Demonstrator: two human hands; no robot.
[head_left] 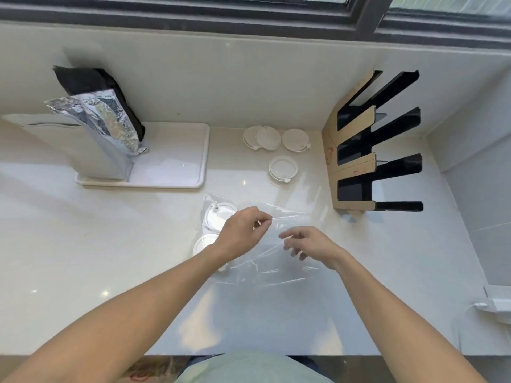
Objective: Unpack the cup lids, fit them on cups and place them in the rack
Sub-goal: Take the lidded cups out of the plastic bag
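A clear plastic bag (276, 261) lies crumpled on the white counter in front of me. My left hand (243, 233) pinches the bag's upper edge between thumb and forefinger. My right hand (307, 244) hovers over the bag with fingers curled and apart, holding nothing. White cup lids (218, 219) lie partly under my left hand at the bag's left end. More loose white lids (265, 138) rest further back, one (295, 139) beside them and one (283, 168) nearer. A black and cardboard slotted rack (356, 161) stands at the right.
A white tray (179, 172) at the back left carries a tall white bag and a silver foil pouch (107, 120). A dark-framed window runs along the back wall. The counter's front edge is near my body. A small white object (495, 302) sits at the far right.
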